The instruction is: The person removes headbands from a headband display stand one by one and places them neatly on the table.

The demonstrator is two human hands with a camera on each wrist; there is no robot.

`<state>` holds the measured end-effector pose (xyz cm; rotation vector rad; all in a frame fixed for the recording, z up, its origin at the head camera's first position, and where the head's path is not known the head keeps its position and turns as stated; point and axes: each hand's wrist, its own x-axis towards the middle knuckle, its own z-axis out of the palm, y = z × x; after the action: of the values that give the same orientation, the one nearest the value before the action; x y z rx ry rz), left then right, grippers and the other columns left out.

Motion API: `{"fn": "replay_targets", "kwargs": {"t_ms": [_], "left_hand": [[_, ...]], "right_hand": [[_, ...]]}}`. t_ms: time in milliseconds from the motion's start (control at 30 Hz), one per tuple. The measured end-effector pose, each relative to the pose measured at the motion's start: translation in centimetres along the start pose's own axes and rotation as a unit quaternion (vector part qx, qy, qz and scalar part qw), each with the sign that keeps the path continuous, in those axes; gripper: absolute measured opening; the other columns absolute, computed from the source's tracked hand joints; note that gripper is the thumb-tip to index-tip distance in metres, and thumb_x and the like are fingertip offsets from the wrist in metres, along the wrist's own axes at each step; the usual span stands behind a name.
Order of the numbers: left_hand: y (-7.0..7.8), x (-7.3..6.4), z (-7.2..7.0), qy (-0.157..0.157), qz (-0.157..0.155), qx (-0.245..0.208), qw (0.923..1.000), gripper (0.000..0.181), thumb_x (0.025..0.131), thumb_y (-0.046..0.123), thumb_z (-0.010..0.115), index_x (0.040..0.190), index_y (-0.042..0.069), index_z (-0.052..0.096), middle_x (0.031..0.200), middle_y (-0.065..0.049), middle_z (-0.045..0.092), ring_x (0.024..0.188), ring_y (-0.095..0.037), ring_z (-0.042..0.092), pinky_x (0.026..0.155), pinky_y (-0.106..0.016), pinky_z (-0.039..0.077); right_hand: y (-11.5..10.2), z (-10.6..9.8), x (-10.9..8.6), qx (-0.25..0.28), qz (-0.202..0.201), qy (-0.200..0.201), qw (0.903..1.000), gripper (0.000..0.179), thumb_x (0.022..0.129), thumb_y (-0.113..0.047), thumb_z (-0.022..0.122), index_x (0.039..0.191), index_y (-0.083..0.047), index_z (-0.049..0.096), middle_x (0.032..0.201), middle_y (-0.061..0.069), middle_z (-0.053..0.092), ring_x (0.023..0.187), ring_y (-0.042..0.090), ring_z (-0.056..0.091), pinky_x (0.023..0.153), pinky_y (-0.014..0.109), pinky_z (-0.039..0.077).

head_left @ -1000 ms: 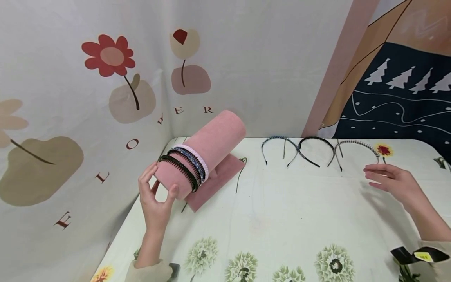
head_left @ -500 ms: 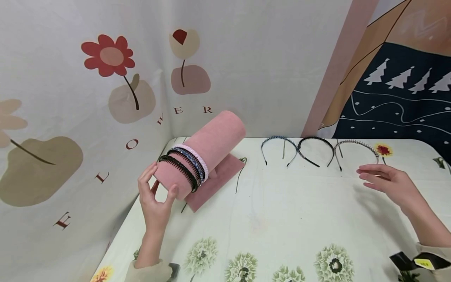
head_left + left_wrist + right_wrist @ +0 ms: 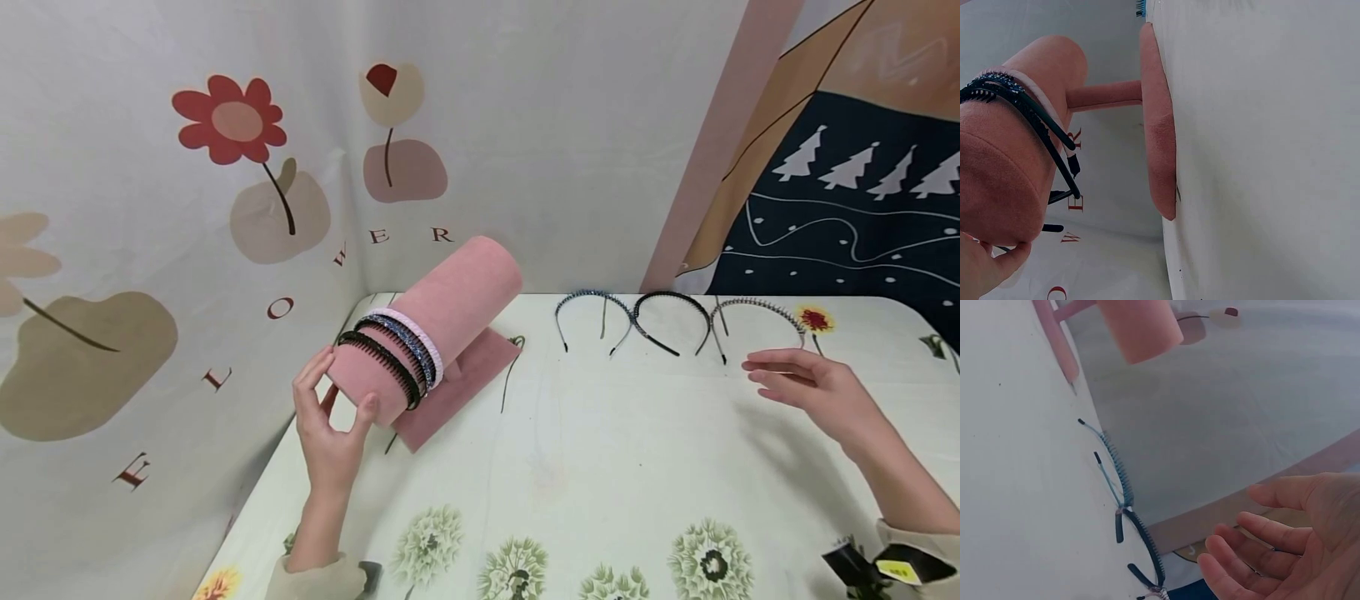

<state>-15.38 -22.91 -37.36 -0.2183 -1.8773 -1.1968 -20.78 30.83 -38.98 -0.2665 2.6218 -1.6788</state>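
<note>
On the left of the white table [image 3: 600,450], the pink stand [image 3: 461,279] rests, its roll raised above a flat base [image 3: 459,398]. Round the roll sit a black headband [image 3: 384,361], a glittery blue headband [image 3: 411,342] and a lilac headband [image 3: 417,327], the black one nearest my left hand [image 3: 327,429], whose thumb and fingers grip the roll's near end. Well apart, my right hand [image 3: 821,390] hovers, fingers relaxed, near a silvery headband [image 3: 757,301]; a dark headband [image 3: 671,293] and a bluish headband [image 3: 592,292] complete that row along the table's back edge, before a pale printed cloth [image 3: 540,150].
</note>
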Motion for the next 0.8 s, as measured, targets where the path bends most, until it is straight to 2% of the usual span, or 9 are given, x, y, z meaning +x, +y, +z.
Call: {"fn": "replay_targets", "kwargs": {"t_ms": [167, 400, 633, 733, 800], "left_hand": [[0.2, 0.0, 0.0, -0.002, 0.000, 0.001, 1.0000, 0.062, 0.077, -0.001, 0.068, 0.133, -0.015, 0.046, 0.140, -0.033, 0.044, 0.134, -0.009, 0.046, 0.105, -0.013, 0.043], [0.1, 0.0, -0.1, -0.004, 0.000, 0.000, 1.0000, 0.062, 0.077, -0.001, 0.068, 0.133, -0.015, 0.045, 0.140, -0.033, 0.044, 0.135, -0.010, 0.046, 0.106, -0.014, 0.043], [-0.1, 0.0, -0.1, -0.002, -0.008, -0.007, 0.9999, 0.062, 0.078, -0.002, 0.069, 0.134, -0.014, 0.045, 0.142, -0.028, 0.045, 0.134, -0.010, 0.046, 0.107, -0.014, 0.043], [-0.3, -0.1, -0.1, -0.003, -0.009, -0.008, 0.9999, 0.063, 0.077, -0.002, 0.070, 0.134, -0.014, 0.045, 0.143, -0.027, 0.046, 0.134, -0.010, 0.046, 0.107, -0.015, 0.043], [-0.5, -0.1, -0.1, -0.003, -0.010, -0.008, 0.9999, 0.063, 0.077, -0.003, 0.070, 0.134, -0.014, 0.045, 0.143, -0.026, 0.046, 0.135, -0.010, 0.046, 0.107, -0.015, 0.043]], "right_hand": [[-0.4, 0.5, 0.1, -0.002, 0.001, -0.003, 1.0000, 0.026, 0.100, -0.013, 0.058, 0.116, -0.033, 0.063, 0.104, -0.034, 0.066, 0.090, -0.013, 0.064, 0.074, 0.007, 0.054], [-1.0, 1.6, 0.2, -0.012, 0.004, -0.006, 0.9999, 0.022, 0.098, -0.016, 0.060, 0.120, -0.020, 0.065, 0.102, -0.032, 0.067, 0.088, -0.011, 0.065, 0.074, 0.008, 0.054], [-1.6, 3.1, 0.9, -0.010, -0.014, -0.012, 0.9998, 0.022, 0.098, -0.015, 0.060, 0.118, -0.024, 0.065, 0.104, -0.031, 0.066, 0.092, -0.012, 0.064, 0.076, 0.008, 0.053], [-2.1, 3.9, 1.2, -0.007, -0.015, -0.018, 0.9997, 0.022, 0.099, -0.017, 0.060, 0.120, -0.019, 0.065, 0.104, -0.031, 0.066, 0.093, -0.012, 0.064, 0.077, 0.009, 0.054], [-2.4, 4.4, 1.4, -0.009, -0.014, -0.022, 0.9996, 0.026, 0.099, -0.019, 0.060, 0.123, -0.011, 0.064, 0.104, -0.031, 0.065, 0.094, -0.012, 0.064, 0.078, 0.009, 0.054]]}}
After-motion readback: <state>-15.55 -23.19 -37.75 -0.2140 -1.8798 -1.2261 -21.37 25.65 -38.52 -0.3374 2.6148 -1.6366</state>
